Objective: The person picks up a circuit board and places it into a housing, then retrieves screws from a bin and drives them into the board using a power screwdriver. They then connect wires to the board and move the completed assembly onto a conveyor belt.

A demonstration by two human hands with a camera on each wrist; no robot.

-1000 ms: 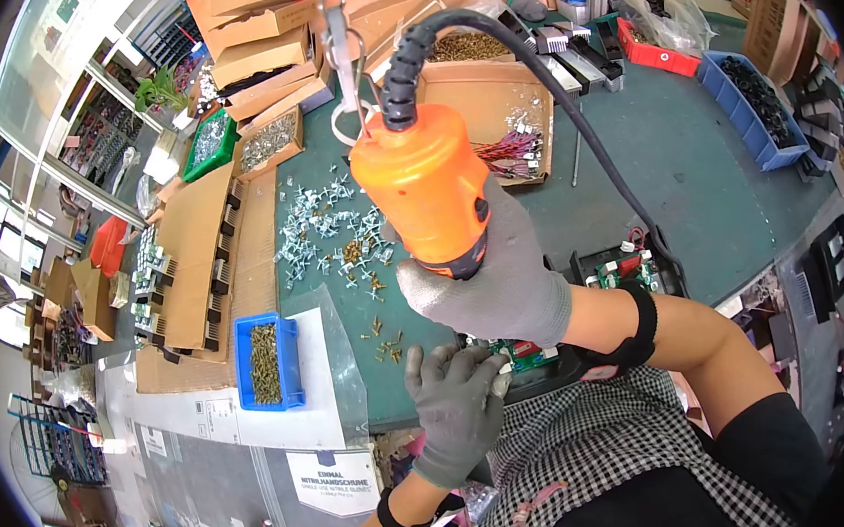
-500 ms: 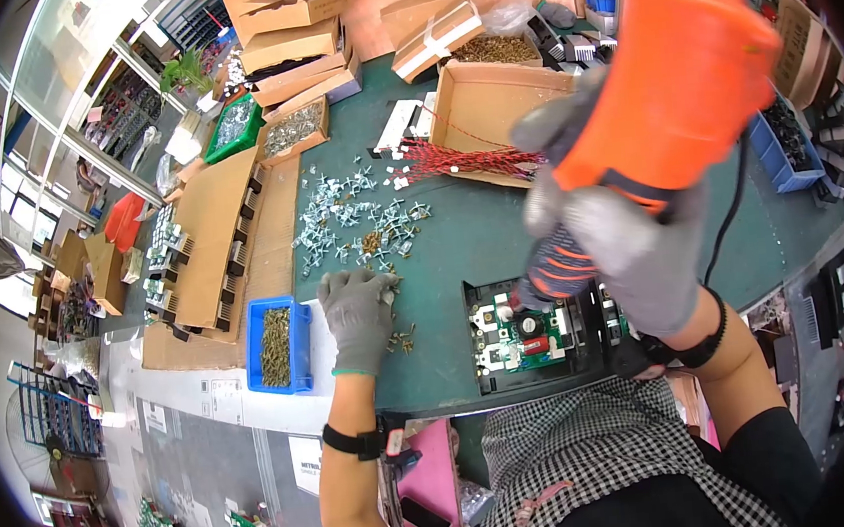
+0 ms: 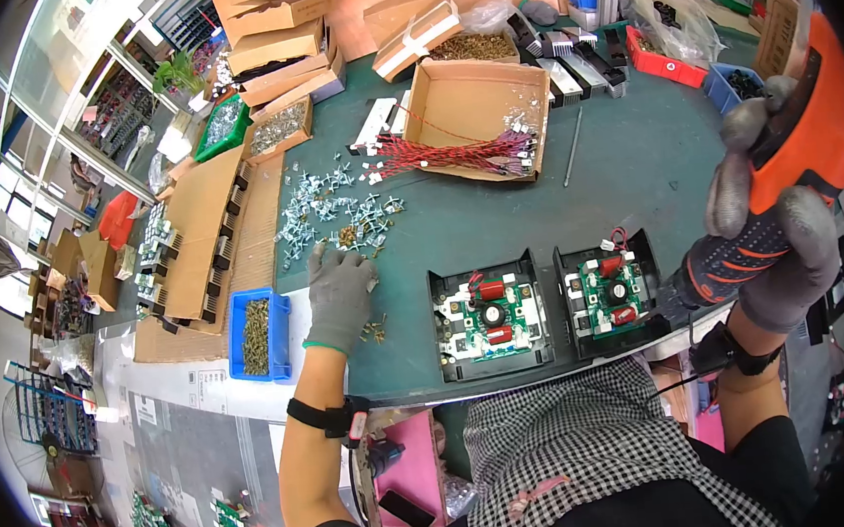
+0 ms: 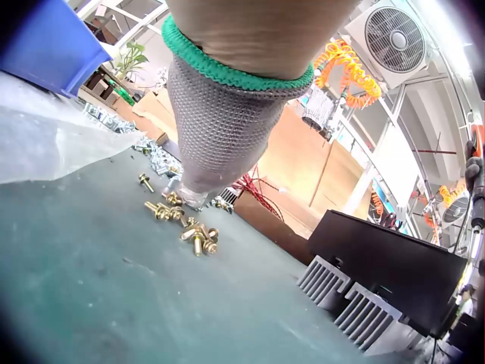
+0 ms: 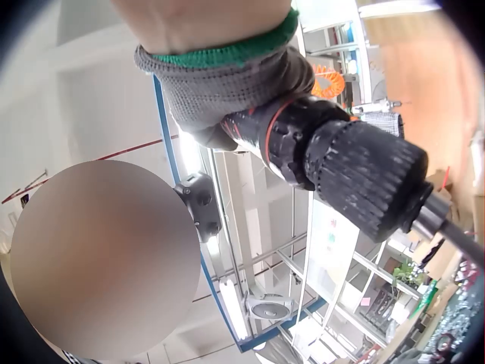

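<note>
My gloved right hand [image 3: 781,232] grips an orange and black electric screwdriver [image 3: 804,155], raised at the right of the bench. In the right wrist view its ribbed chuck [image 5: 371,174] and bit point away from the glove. My gloved left hand [image 3: 338,299] reaches low over the bench, fingers loosely bent. In the left wrist view its fingertips are right beside loose brass screws [image 4: 198,236]. Two black housings with green circuit boards lie between the hands, a left board [image 3: 492,316] and a right board [image 3: 613,292].
A blue bin [image 3: 260,335] of brass screws stands left of my left hand. Pale metal pieces [image 3: 322,212] are scattered beyond it. Red wires [image 3: 432,152] lie across a cardboard tray [image 3: 487,92]. A thin rod [image 3: 572,147] lies farther right.
My right hand has swung the screwdriver from over the left board out to the right, uncovering both boards. My left hand went forward to the loose screws and has stayed near them.
</note>
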